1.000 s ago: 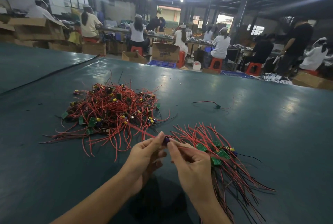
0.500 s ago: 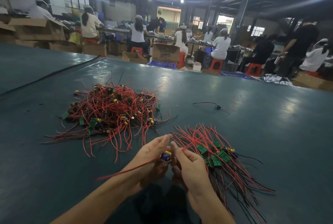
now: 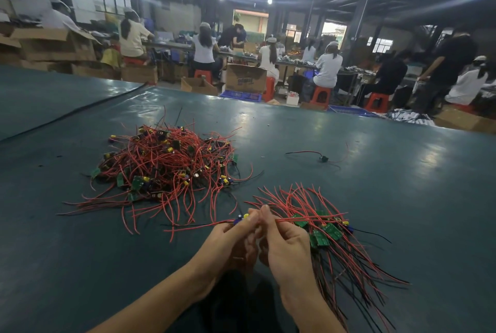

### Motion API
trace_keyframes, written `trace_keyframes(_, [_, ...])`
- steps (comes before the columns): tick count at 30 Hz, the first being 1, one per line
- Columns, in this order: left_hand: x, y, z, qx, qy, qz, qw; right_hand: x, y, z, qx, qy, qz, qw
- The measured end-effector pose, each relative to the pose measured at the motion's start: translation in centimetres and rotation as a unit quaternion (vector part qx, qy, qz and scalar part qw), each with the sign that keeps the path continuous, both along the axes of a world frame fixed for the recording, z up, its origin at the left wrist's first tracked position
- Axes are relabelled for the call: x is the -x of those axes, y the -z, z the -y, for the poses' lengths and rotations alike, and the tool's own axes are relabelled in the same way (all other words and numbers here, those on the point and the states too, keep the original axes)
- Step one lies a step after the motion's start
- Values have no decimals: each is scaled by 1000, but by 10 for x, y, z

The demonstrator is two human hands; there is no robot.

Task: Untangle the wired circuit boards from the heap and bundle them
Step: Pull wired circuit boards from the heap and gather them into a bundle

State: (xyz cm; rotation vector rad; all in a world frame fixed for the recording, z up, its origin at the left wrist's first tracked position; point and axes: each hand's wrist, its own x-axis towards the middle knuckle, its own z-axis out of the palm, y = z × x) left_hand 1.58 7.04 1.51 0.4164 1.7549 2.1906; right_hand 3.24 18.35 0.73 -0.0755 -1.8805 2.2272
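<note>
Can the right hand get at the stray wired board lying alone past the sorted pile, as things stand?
Probably not right away. The right hand and left hand both pinch one wired board. The stray board lies alone on bare table, nothing blocking it, but beyond the sorted pile.

A cardboard box standing on the floor beyond the table is showing dark printed lettering on its near face, but the print is appearing upside down and blurred, so no word is coming through for certain. No other text, number or label is reading anywhere.
</note>
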Motion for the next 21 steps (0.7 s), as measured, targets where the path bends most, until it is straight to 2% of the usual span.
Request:
trace_keyframes(5, [7, 10, -4, -4, -84, -38, 996, 0, 1, 2, -16, 1, 10, 1000])
trace_keyframes(9, [6, 10, -2, -6, -113, -65, 991, 7, -4, -13, 68, 59, 62, 994])
trace_keyframes(15, [11, 7, 3, 8, -136, -93, 986, 13, -13, -43, 158, 94, 55, 981])
trace_keyframes(21, [12, 10, 4, -5, -128, -83, 988, 10, -10, -35, 103, 93, 27, 990])
